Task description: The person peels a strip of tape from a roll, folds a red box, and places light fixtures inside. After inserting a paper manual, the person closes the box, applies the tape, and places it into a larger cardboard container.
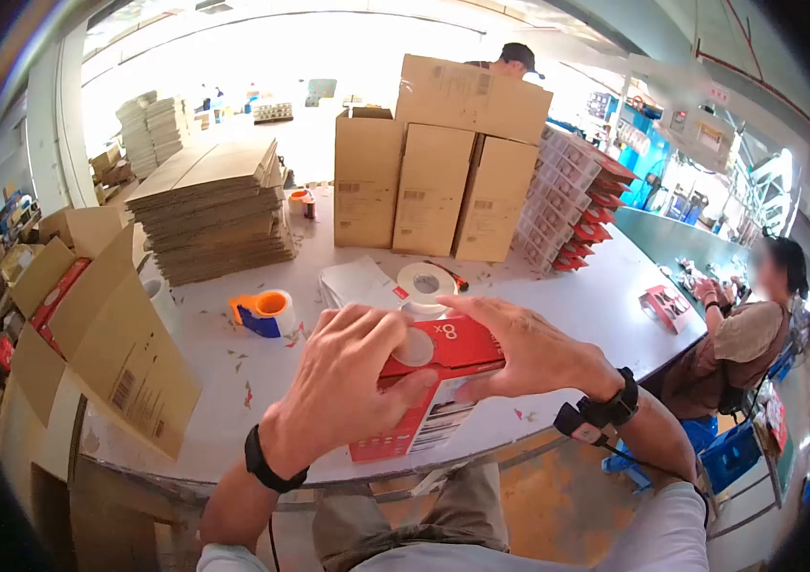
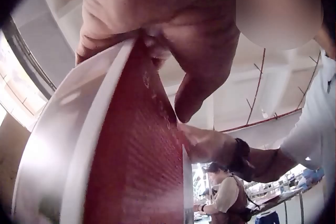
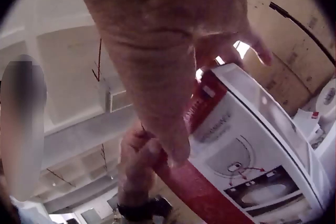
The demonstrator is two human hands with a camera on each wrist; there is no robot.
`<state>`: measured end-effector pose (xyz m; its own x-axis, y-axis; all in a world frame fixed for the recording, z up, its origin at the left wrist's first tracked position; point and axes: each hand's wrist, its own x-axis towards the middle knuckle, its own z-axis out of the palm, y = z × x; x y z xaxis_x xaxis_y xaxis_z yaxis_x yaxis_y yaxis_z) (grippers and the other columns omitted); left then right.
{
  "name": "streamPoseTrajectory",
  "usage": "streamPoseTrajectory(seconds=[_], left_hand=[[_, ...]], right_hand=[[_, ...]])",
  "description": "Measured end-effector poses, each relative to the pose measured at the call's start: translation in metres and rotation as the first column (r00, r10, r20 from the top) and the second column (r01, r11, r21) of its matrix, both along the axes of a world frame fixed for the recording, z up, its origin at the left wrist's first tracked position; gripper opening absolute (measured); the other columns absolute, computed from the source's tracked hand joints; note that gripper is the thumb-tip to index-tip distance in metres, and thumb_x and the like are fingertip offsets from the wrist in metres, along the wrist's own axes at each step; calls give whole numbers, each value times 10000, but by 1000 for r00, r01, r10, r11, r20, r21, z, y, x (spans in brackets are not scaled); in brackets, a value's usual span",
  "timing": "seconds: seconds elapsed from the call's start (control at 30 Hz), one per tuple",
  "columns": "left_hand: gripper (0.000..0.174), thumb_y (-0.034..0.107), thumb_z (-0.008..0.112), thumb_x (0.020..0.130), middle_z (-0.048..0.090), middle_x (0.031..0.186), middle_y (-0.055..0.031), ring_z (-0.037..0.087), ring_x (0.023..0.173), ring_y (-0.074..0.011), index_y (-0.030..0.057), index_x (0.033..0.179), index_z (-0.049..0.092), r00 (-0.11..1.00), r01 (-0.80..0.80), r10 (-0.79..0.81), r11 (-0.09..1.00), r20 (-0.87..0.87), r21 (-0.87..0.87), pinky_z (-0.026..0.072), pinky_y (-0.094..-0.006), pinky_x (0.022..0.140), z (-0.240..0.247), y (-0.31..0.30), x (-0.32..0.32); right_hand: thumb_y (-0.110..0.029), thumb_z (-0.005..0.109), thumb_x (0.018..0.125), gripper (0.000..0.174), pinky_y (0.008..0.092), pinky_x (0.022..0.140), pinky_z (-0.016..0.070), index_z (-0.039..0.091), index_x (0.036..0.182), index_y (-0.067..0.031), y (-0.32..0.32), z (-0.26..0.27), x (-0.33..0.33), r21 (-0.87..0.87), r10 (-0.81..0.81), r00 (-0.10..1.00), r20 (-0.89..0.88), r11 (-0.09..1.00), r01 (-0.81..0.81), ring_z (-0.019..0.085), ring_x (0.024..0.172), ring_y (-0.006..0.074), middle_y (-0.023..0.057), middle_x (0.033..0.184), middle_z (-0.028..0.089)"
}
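A red and white box (image 1: 467,355) with "8x" on its top stands at the table's near edge. The left hand (image 1: 353,357) grips its left part, thumb on the near face and fingers over the top, beside a pale round spot (image 1: 414,347). Across the right end, the right hand (image 1: 538,355) holds the box between thumb and fingers. In the left wrist view, the left hand (image 2: 163,19) is above the box's red side (image 2: 139,155). The right wrist view shows the right hand's (image 3: 157,61) thumb against the box's printed face (image 3: 236,155); its far fingers are partly hidden.
Behind the box lie a white tape roll (image 1: 426,284) and white sheets (image 1: 359,284). An orange-blue tape dispenser (image 1: 265,315) sits left, near flat cardboard (image 1: 210,214). Cartons (image 1: 434,186) and stacked packages (image 1: 572,205) stand behind. An open carton (image 1: 124,334) is far left; a person (image 1: 748,334) sits right.
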<state>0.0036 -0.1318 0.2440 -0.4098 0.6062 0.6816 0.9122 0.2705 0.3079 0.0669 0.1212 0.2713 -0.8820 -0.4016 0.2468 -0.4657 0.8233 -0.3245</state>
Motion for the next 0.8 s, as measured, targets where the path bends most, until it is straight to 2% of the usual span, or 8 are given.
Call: streamPoseTrajectory(seconds=[0.07,0.2,0.33,0.43,0.53,0.63,0.7,0.8], left_hand=[[546,234,851,733,720,1087,-190,676,1064,-378,10,1183,637,1000,8,-8,999,16,-49,525,-471,941,7,8,-1],[599,248,811,759,718,1094,-224,688,1063,-399,7,1278,632,988,125,-108,978,106,-170,540,-490,924,7,20,-12],[546,254,793,758,715,1029,-219,694,1008,-396,3,1221,649,974,155,-100,949,201,-275,545,-496,865,21,24,-14],[473,252,774,775,705,961,-204,696,940,-390,24,1175,667,980,103,-47,950,192,-294,544,-499,809,19,20,-21],[422,228,755,785,690,911,-187,690,889,-393,36,1151,671,992,88,-66,975,112,-204,541,-507,763,10,10,-18],[297,194,699,751,685,892,-217,683,843,-419,23,988,641,993,73,-54,978,101,-197,549,-514,756,16,-8,-22],[240,161,686,770,681,886,-207,686,839,-409,38,973,651,990,-144,140,959,-36,-242,556,-505,761,29,-35,-23],[356,200,723,816,744,1088,-139,718,986,-270,100,1157,752,896,-400,436,874,80,-276,571,-384,863,57,-78,-15]], right_hand=[[-400,918,709,965,473,1075,464,461,1484,-51,3,-13,-4,17,-5,997,-74,1000,7,587,1248,394,223,1341,604],[-517,879,742,850,494,1023,490,557,1372,-46,5,-25,-9,47,-9,986,-169,999,17,615,1174,407,224,1248,647],[-510,927,670,790,477,883,542,644,1232,-33,2,-26,-7,-2,-23,974,-227,1000,23,658,997,385,182,1070,682],[-446,964,612,812,463,881,549,650,1220,-9,-2,-30,-17,-66,-45,979,-198,997,32,662,976,365,164,1049,688],[-459,966,604,909,468,956,528,613,1293,18,-2,-29,-21,-68,-19,990,-136,998,10,647,1070,377,180,1152,675],[-463,958,636,971,471,1038,487,561,1382,16,-5,-27,-38,-107,191,948,-256,969,-224,607,1187,396,205,1303,622],[-439,928,713,949,469,1089,448,512,1453,-14,9,-20,-42,-208,184,932,-312,944,-256,566,1273,389,198,1407,565],[-315,864,822,689,425,1028,492,575,1396,-68,41,-25,-47,-271,-4,941,-338,958,-93,595,1244,326,137,1408,582]])
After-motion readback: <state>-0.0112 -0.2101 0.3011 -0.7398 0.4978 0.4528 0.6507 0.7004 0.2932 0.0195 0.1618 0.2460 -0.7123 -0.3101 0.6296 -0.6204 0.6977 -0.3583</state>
